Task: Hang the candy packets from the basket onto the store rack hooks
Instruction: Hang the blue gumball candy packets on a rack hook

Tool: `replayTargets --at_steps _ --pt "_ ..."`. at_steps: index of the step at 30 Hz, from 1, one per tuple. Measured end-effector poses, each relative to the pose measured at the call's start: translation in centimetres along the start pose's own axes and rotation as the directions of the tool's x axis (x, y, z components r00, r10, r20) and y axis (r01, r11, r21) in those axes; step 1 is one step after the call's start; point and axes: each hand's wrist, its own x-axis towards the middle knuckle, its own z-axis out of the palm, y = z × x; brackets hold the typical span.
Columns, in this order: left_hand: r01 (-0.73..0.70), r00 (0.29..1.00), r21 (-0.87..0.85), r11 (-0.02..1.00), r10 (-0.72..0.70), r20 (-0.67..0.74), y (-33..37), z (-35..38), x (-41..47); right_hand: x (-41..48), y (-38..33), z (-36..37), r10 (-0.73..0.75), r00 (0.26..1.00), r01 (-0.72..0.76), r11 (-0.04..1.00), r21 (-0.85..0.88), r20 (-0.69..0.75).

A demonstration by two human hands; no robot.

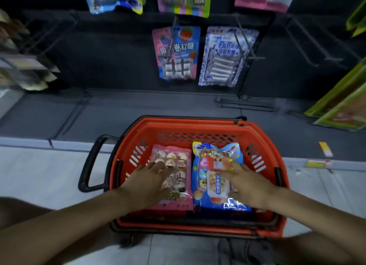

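Reaching into the red basket [198,127], the left hand [148,179] and right hand [249,185] rest flat, holding nothing, on a pink packet [183,165] and a blue packet [206,187]; both look light, soft and slippery, best pinched at the top edge.

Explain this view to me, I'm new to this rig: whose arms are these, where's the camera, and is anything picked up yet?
There is no machine: a person works with bare hands, and the single picture comes from a camera on their head, looking down. A red basket stands on the floor with a pink packet and a blue packet in it. The left hand touches the pink one, the right hand the blue one; fingers straight, nothing gripped. Other packets hang on the rack above.
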Motion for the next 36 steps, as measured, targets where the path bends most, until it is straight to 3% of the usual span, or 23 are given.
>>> replayTargets --at_steps 11,20,24,33,36 --pt "-0.058 0.996 0.007 0.998 0.058 0.065 -1.0 2.1 0.8 -1.1 -0.7 2.0 -0.17 0.98 0.172 0.985 0.013 -0.106" --pt "-0.052 0.995 0.023 0.998 0.05 0.09 0.3 1.4 2.3 -0.2 -1.0 2.0 -0.283 0.947 0.242 0.94 -0.239 -0.154" --pt "-0.05 0.993 0.045 0.998 0.045 0.105 0.6 1.3 2.6 -0.4 -1.1 2.2 -0.207 0.97 0.194 0.975 -0.108 -0.13" --pt "-0.051 0.991 0.1 0.994 0.038 0.131 0.9 1.4 3.2 0.1 0.3 2.9 -0.166 0.975 0.156 0.985 -0.075 -0.148" --pt "-0.047 0.99 0.103 0.994 0.033 0.137 1.1 1.4 3.3 0.1 -0.2 3.3 0.064 0.987 -0.05 0.994 0.096 -0.145"
